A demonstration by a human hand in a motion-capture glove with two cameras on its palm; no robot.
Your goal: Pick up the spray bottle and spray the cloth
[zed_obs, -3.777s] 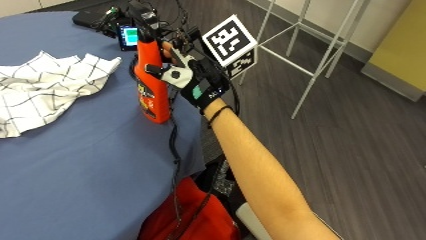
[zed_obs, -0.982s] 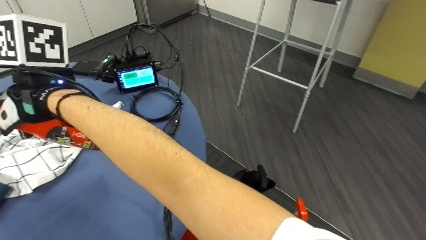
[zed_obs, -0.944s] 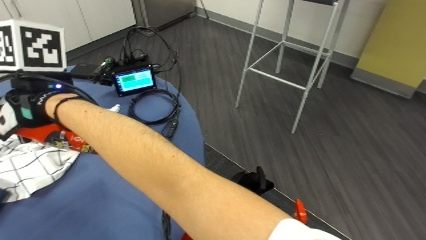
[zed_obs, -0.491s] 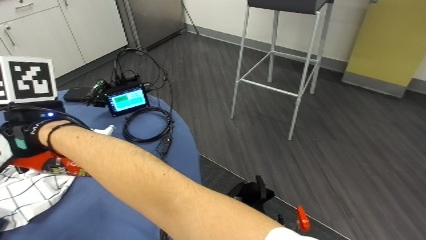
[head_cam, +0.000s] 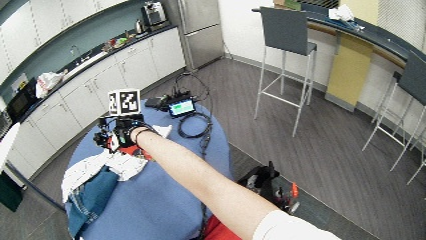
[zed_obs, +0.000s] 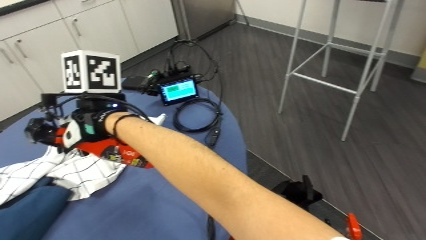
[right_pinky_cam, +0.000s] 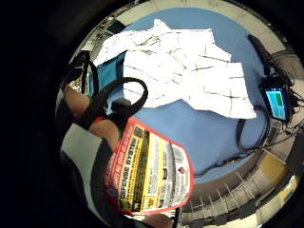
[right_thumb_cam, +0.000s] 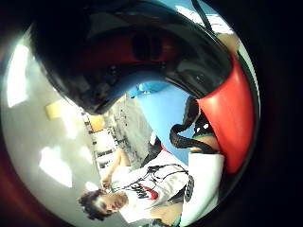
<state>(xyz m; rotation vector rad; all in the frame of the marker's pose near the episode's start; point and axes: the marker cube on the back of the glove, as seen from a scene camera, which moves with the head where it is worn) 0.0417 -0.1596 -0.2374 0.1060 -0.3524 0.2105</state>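
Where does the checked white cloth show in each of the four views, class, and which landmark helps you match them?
Little finger side palm view: checked cloth spread on the blue table.
Thumb side palm view: cannot make it out.
Outside view: beneath the gloved hand.
Wide outside view: under the hand, beside folded jeans.
Shared landmark: the small lit screen.

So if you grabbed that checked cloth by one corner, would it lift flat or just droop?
Probably droop: the checked cloth already lies crumpled in folds over the blue jeans. It looks thin, so likely light, and a push would probably bunch it up rather than slide it across the table.
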